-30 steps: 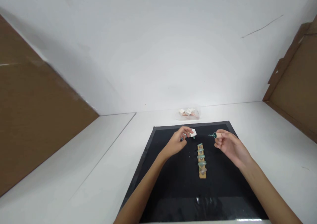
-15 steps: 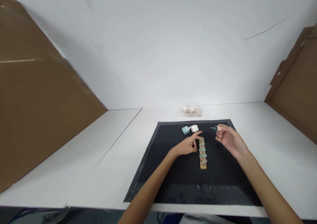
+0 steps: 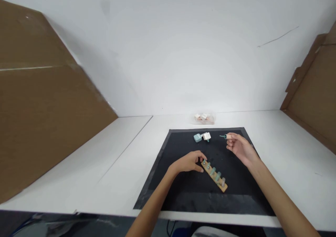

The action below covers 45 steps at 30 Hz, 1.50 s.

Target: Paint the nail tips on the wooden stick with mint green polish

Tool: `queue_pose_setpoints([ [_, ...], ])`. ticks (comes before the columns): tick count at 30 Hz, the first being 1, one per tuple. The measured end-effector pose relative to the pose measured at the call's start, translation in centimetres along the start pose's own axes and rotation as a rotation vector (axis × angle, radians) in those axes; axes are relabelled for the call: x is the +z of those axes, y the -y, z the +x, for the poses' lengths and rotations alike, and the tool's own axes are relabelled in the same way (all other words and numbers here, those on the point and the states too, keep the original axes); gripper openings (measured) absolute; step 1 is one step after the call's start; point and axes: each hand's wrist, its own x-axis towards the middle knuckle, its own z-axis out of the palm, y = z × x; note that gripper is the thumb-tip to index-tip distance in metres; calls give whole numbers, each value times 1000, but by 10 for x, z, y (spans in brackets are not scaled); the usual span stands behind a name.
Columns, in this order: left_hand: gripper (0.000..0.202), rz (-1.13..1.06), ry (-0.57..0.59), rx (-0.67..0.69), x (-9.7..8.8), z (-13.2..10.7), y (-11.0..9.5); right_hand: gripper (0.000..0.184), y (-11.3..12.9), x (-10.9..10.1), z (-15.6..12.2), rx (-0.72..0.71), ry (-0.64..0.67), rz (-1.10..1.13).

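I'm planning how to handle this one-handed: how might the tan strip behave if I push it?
The tan strip looks stiff, lying straight, so it would probably turn as one piece. Being flat and low, it seems unlikely to roll. The glossy tips may get knocked or smudged if bumped, since they stand proud along its top.

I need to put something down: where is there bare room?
The white table is bare beside the black mat's left edge. On the mat, there is room between that edge and the left hand, and between the wooden strip and right hand. Crowded: near the far edge, by the teal bottle, white block and held brush; mid-mat, by the left hand and strip.
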Motion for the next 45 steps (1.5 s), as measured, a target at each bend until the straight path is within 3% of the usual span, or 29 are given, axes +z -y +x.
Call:
queue_pose_setpoints([
  [10,25,-205,-85,23,11,-28,-8,24,4,4,-3,-104,-81,-33],
  [19,44,-440,-435,118,-6,-26,-25,38,15,10,-6,-202,-196,-108],
  [25,51,-664,-554,242,-13,-10,-53,46,20,20,-8,-175,-201,-92],
  [33,46,-910,-360,197,-8,19,-66,39,29,16,2,-67,-157,-20],
  [39,56,-1222,65,-12,-18,36,-40,39,20,11,14,15,-176,10],
  [43,32,-1217,120,-186,-16,46,-23,42,10,20,17,104,-142,18],
  [45,30,-1215,147,-245,-13,48,-18,43,4,24,19,145,-116,9],
])
